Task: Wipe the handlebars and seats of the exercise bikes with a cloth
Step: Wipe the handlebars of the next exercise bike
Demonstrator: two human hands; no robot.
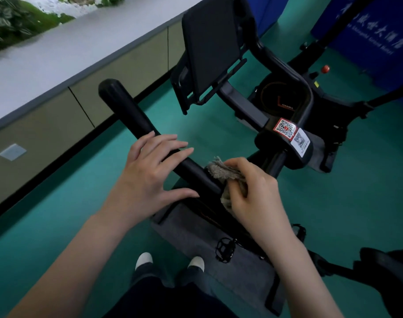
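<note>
Above teal flooring (347, 203), right hand (255, 191) clutches cloth (221, 171) against handlebar (127, 111), left hand (150, 177) spread.

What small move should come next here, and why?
Probably the right hand slides the crumpled grey-brown cloth outward along the black handlebar: it sits at the bar's inner end, and the left hand rests further out, so it may need lifting.

Left hand (150, 177): on handlebar (129, 113), left of cloth (219, 169)
Right hand (255, 193): on cloth, against handlebar
Screen (212, 42): behind handlebar
Pedal (224, 249): below handlebar
</note>
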